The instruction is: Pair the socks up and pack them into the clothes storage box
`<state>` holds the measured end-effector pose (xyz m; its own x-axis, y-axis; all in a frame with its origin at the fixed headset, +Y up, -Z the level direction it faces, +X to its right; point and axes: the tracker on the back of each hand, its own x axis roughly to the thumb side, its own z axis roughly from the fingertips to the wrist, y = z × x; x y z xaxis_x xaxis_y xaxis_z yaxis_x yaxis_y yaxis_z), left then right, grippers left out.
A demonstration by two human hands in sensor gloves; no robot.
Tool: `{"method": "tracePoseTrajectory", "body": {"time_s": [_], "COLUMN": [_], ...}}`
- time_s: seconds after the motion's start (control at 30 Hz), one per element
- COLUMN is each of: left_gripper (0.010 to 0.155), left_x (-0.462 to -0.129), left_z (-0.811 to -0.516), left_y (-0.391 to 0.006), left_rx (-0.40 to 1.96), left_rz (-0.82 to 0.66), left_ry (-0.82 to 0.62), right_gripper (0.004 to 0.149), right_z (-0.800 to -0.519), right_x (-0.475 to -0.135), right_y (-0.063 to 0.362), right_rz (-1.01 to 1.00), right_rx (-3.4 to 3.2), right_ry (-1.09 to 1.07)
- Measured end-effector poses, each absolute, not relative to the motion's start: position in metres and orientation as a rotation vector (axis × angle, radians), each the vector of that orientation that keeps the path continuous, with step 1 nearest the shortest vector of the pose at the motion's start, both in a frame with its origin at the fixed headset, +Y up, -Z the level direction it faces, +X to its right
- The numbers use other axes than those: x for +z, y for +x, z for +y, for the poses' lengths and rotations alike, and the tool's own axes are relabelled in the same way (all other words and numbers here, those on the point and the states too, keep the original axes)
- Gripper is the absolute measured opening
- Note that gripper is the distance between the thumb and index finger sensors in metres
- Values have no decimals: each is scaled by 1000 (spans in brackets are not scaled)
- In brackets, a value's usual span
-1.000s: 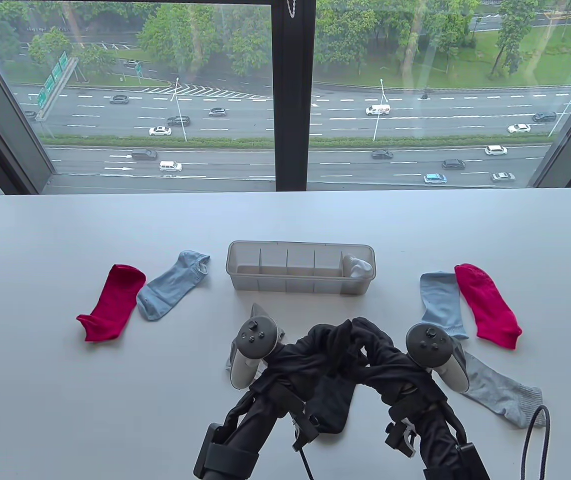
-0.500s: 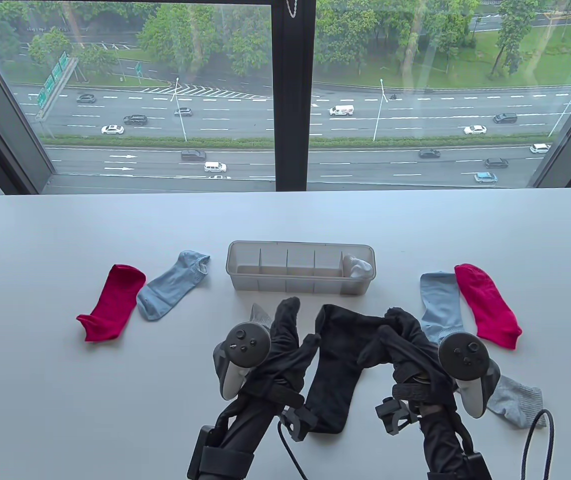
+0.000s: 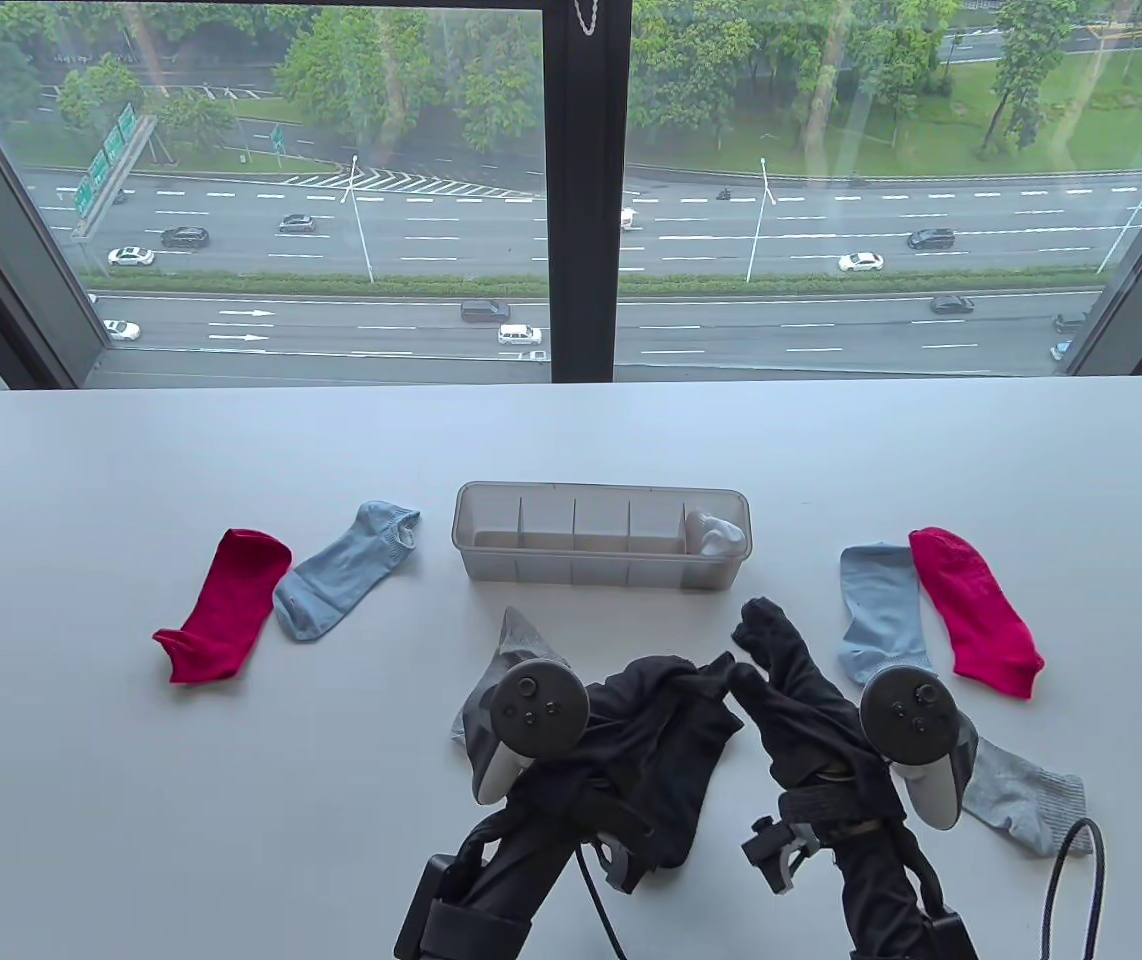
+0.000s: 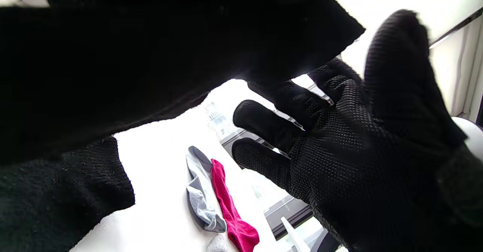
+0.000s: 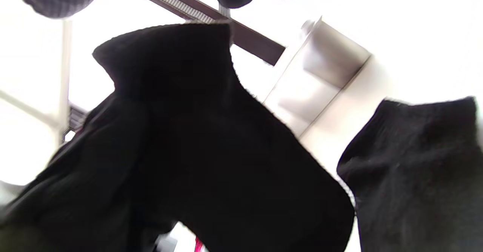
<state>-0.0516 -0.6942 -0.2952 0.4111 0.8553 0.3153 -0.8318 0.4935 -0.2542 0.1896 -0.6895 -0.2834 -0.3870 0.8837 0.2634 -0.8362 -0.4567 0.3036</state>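
Our left hand [image 3: 571, 745] grips the bunched black fabric socks [image 3: 666, 760]. Beside it, our right hand [image 3: 791, 690] is spread, fingers straight, holding nothing. Just beyond both hands stands the translucent plastic divided storage box [image 3: 601, 575].

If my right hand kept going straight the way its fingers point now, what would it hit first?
The right hand points up and slightly left over bare table. First in that line would probably be the storage box, near its right end; height above the table is unclear.
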Motion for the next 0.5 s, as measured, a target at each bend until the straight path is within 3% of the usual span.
{"method": "tracePoseTrajectory", "body": {"time_s": [0.1,0.13,0.2,0.23,0.33,0.43,0.5], "left_gripper": [42,42,43,43,44,46,44], "left_x": [-299,-299,-300,-301,-306,-312,-316], "left_z": [-696,-695,-695,-695,-699,-721,-740], "left_y": [-52,-51,-48,-49,-47,-47,-45], "left_rx": [1118,1130,1138,1155,1296,1092,952], "left_rz": [-443,-440,-458,-433,-380,-279,-218], "left_ry": [-107,-125,-189,-243,-390,-460,-483], "right_gripper": [97,90,52,43,43,47,60], "right_z": [-689,-690,-685,-682,-685,-708,-727], "right_x": [-282,-283,-282,-281,-281,-292,-302], "right_y": [178,174,174,178,180,177,169], "right_rz": [282,254,107,17,52,192,309], "right_rx": [2044,2092,2142,2138,2117,2182,2308], "right_ry": [538,539,398,323,263,17,-98]}}
